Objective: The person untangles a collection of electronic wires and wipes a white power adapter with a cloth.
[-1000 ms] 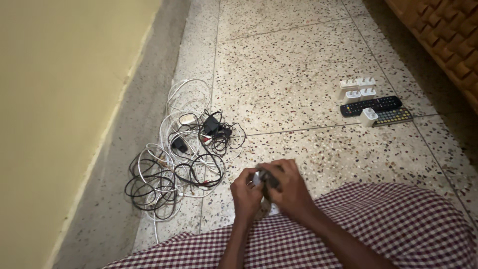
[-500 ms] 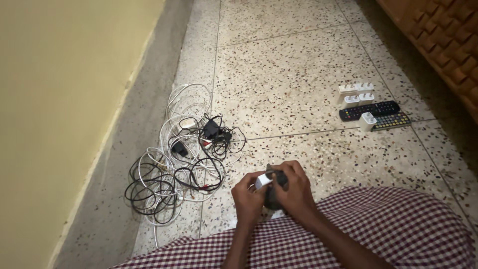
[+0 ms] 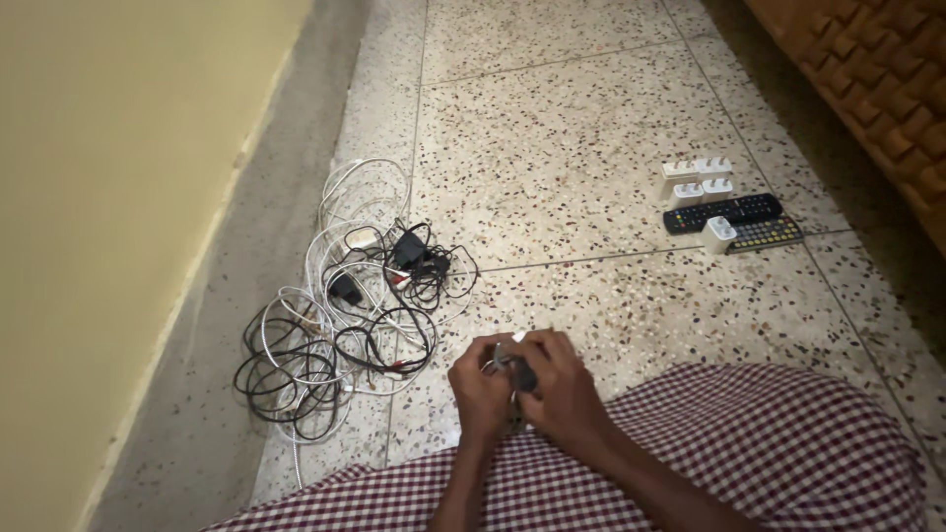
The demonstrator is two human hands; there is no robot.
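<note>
Speckled terrazzo floor (image 3: 591, 128) fills the view, bounded at 9 o'clock by a yellow wall (image 3: 108, 197) with a grey skirting strip (image 3: 246, 296) and at 1 o'clock by a carved wooden panel (image 3: 877, 69). At 6 o'clock, red-and-white checked cloth (image 3: 749, 453) covers the person's lap.

Hands: just above the cloth, slightly below centre, the left hand (image 3: 480, 386) and right hand (image 3: 557, 389) meet, fingers curled and pressed together around a small object (image 3: 514, 366), partly white and partly dark. Both hands grip it; its exact kind cannot be told, since the fingers hide most of it.

Cables: at 9 o'clock from the hands lies a tangled heap of cables (image 3: 335, 325), white and black loops mixed together. Within the heap sit a black adapter (image 3: 409, 248) and a second black plug (image 3: 345, 289). The nearest loops lie just beside the left hand but apart from it.

Far group: at 2 o'clock from the hands, well apart, stand four white chargers (image 3: 697, 179) in a close cluster. Just below them lies a black remote control (image 3: 722, 212), and beside it a second remote control (image 3: 764, 234) with a fifth white charger (image 3: 718, 234) touching its left end.
</note>
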